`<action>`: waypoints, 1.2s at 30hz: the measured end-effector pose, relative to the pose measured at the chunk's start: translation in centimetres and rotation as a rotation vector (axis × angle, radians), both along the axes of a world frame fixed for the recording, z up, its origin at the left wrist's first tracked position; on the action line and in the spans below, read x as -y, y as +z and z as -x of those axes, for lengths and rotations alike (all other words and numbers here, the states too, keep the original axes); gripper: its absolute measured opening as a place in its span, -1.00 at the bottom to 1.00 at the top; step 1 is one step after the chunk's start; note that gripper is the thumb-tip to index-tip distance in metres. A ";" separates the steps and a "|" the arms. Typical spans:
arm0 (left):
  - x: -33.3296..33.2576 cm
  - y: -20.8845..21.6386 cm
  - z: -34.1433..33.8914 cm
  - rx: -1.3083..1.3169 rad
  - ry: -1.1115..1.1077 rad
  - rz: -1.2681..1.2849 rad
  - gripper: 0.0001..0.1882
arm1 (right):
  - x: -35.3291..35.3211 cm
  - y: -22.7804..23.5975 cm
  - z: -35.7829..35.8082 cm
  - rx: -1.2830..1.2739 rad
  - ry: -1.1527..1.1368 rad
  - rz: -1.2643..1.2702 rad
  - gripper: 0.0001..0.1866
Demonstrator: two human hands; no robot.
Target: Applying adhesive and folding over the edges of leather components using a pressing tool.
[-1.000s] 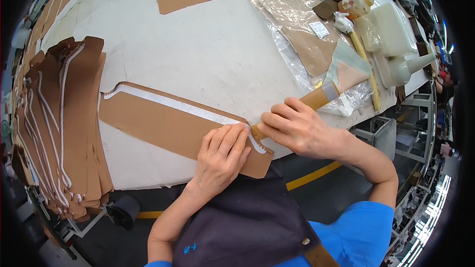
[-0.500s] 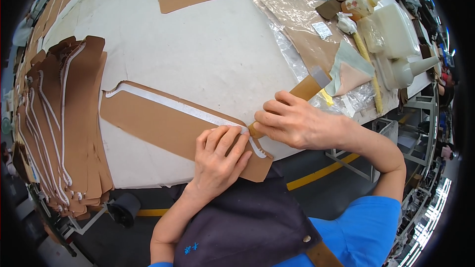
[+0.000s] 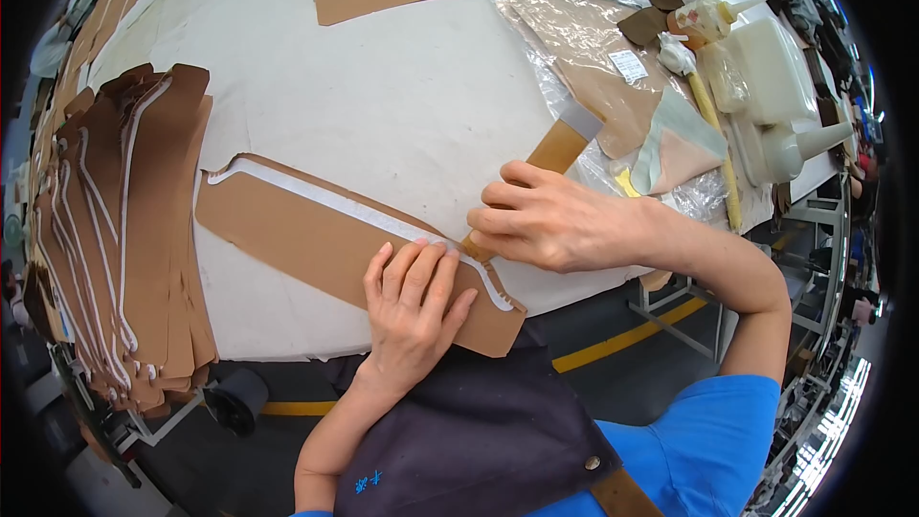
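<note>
Left, a fanned stack of brown, white-stripped panels [image 3: 174, 191] lies on the white-covered table [image 3: 383, 96]. Next, a flat, leather-like brown panel [image 3: 287, 239] with a white strip [image 3: 335, 207] lies there too, its near right corner past the table edge; the strip already follows its long far edge, while the notched right margin looks unfinished. The left hand [image 3: 412, 311], fingers slightly spread, presses on it; the right hand [image 3: 550, 220] curls around a flat tan tool with a grey band [image 3: 558, 147], tip at the strip's bend
</note>
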State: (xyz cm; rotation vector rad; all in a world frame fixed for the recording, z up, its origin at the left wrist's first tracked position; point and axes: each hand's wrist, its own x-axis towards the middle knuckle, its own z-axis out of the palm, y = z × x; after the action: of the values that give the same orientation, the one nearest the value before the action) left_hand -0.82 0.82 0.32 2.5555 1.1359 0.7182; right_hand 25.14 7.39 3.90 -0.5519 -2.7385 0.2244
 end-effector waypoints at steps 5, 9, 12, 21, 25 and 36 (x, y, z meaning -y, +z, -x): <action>-0.2 -0.3 0.7 0.035 0.039 0.038 -0.55 | -1.4 -0.5 0.8 -0.013 0.037 -0.011 -0.89; -1.5 0.7 2.1 -0.032 0.017 0.027 -0.56 | -2.4 -0.9 1.6 -0.032 0.064 -0.044 -0.90; -2.1 0.1 2.9 0.011 0.010 0.048 -0.58 | -3.3 -1.3 2.3 -0.042 0.080 -0.052 -0.91; -4.7 1.2 5.0 -0.028 0.028 0.007 -0.51 | -6.4 -1.8 5.0 -0.041 0.123 -0.061 -0.93; -5.9 0.2 6.2 0.050 0.133 0.023 -0.52 | -8.1 -1.7 6.4 0.009 0.134 -0.059 -0.94; -11.0 -0.1 11.7 0.023 0.234 -0.049 -0.45 | -12.7 -2.1 10.7 -0.017 0.177 -0.065 -0.86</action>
State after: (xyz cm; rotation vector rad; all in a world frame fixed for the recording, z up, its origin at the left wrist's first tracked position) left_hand -12.54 11.78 0.17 2.4717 1.4434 0.8354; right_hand 14.48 20.06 1.81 -0.2893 -2.7678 0.1804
